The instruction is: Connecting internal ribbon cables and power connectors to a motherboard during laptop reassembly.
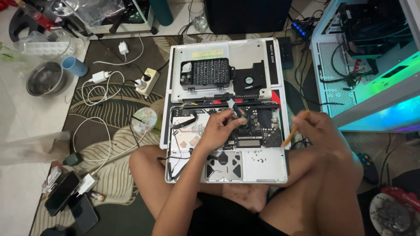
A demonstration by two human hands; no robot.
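An opened silver laptop [267, 168] lies upside down on my crossed legs, its inner boards and cables bared. My left hand [221, 129] is over the middle of the board, fingers closed on a screwdriver [230, 104] with a black handle that points down into the laptop. My right hand [317, 126] hovers beside the laptop's right edge and grips a thin orange stick [294, 130]. The removed bottom cover [251, 54] lies just beyond the laptop. On it rest a grey bit-set case [205, 72] and a black fan [248, 80].
A patterned rug [109, 113] carries white chargers and cables [98, 78], a power strip [146, 81] and a disc [144, 120]. Two phones [63, 192] lie at the lower left. A lit white computer case [367, 61] stands to the right. Bowls [43, 78] and a blue cup [74, 66] sit at the upper left.
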